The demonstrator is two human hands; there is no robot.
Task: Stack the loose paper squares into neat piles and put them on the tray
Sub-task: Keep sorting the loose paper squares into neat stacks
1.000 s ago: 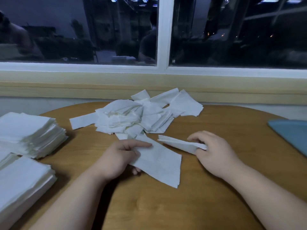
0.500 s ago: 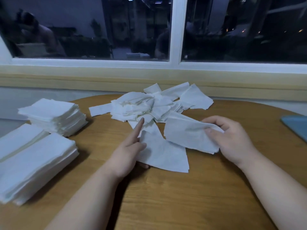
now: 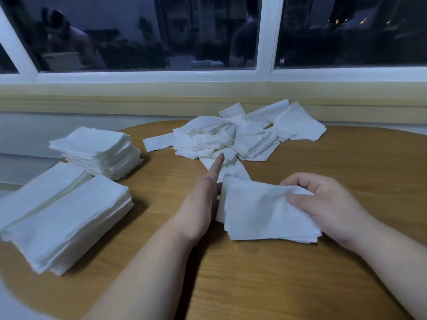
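Observation:
A messy heap of loose white paper squares point(image 3: 233, 137) lies at the far middle of the round wooden table point(image 3: 288, 273). Nearer to me, a small stack of squares point(image 3: 261, 211) rests on the table. My right hand point(image 3: 323, 202) pinches the top sheet at its right edge between thumb and fingers. My left hand point(image 3: 203, 199) lies straight along the stack's left side, its index finger stretched out to the edge of the heap. No tray is in view.
Two tall neat piles of squares stand at the left: one point(image 3: 97, 151) farther back, one point(image 3: 62, 220) near the table's left edge. A yellow sill and a window run along the wall behind the table.
My right hand has brought its sheet down onto the sheet in front of me, so they now lie as one stack. My left hand has straightened along the stack's left edge. The view has shifted left.

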